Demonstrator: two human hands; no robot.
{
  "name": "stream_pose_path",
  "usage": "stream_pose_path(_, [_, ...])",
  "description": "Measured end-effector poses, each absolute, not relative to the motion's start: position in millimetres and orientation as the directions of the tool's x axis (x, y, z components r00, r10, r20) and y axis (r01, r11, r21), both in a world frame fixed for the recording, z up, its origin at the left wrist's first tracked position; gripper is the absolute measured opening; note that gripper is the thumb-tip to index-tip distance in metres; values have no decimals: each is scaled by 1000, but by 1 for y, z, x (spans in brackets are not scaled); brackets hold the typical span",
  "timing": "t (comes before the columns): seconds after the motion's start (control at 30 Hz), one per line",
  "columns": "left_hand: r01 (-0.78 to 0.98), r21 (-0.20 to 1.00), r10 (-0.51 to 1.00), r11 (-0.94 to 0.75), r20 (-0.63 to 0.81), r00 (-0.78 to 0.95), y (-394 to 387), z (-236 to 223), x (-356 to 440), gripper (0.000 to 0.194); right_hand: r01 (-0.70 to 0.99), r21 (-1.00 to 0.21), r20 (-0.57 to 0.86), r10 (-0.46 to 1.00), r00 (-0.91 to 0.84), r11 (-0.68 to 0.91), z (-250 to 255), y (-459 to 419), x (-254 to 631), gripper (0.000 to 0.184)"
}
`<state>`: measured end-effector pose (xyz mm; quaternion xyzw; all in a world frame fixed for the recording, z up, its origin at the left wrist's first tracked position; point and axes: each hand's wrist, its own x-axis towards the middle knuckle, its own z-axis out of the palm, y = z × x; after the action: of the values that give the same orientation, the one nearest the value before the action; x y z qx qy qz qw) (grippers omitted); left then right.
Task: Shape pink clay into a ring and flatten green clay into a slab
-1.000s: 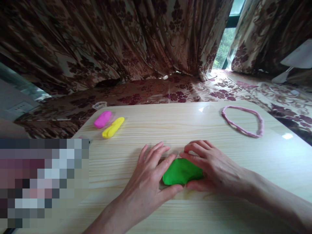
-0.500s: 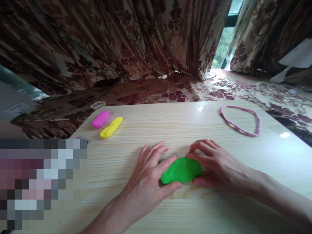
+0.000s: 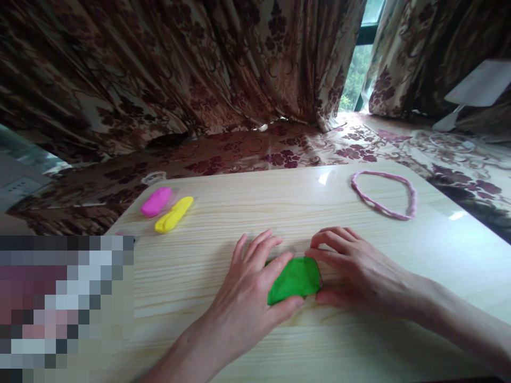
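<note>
A flattened piece of green modelling clay (image 3: 296, 277) lies on the table in front of me, with a thin pinkish trace at its right edge. My left hand (image 3: 255, 282) grips its left part, index finger along the far side and thumb along the near side; the other fingers are spread. At the right end, my right hand (image 3: 347, 266) is closed around the clay's corners, its index fingertip at the far edge and its thumb by the near one. Part of the clay's left end is hidden beneath my left hand.
On the pale wooden table (image 3: 247, 199), pink clay (image 3: 156, 202) and yellow clay (image 3: 174, 215) lie at the far left. A pink twisted loop (image 3: 413, 199) rests at the far right. Behind are a patterned cloth (image 3: 287, 151), curtains (image 3: 239, 64) and a white lamp (image 3: 477, 85).
The green clay's right end now looks shorter and squarer between my hands. My left hand has shifted slightly right, while the view has turned a little to the right.
</note>
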<state>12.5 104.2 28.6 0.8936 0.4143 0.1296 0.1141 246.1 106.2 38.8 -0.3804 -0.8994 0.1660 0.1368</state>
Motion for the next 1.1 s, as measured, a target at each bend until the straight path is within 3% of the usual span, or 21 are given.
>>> stream_pose_path(0.23, [713, 325, 777, -621, 142, 613, 104, 25, 17, 43, 616, -433, 136, 723, -677, 658, 32, 107, 241, 34])
stream_pose_path(0.43, [702, 331, 767, -631, 130, 628, 103, 26, 16, 50, 631, -422, 129, 732, -669, 651, 36, 108, 241, 37])
stream_pose_path(0.6, [744, 340, 816, -575, 163, 555, 109, 32, 14, 21, 664, -432, 137, 772, -620, 610, 42, 105, 246, 38])
stream_pose_path(0.73, [758, 356, 835, -546, 166, 524, 113, 38, 18, 5, 698, -472, 131, 826, -548, 538, 39, 104, 245, 18])
stream_pose_path(0.83, [752, 428, 859, -502, 151, 488, 111, 42, 20, 10, 675, -555, 108, 847, -521, 486, 39, 103, 237, 13])
stream_pose_path(1.0, [671, 704, 960, -231, 52, 277, 93, 43, 13, 17, 615, -720, 49, 908, -416, 321, 47, 108, 224, 7])
stream_pose_path(1.1, [658, 740, 968, -143, -34, 248, 80, 39, 4, 11, 574, -731, 77, 880, -468, 369, 49, 120, 215, 10])
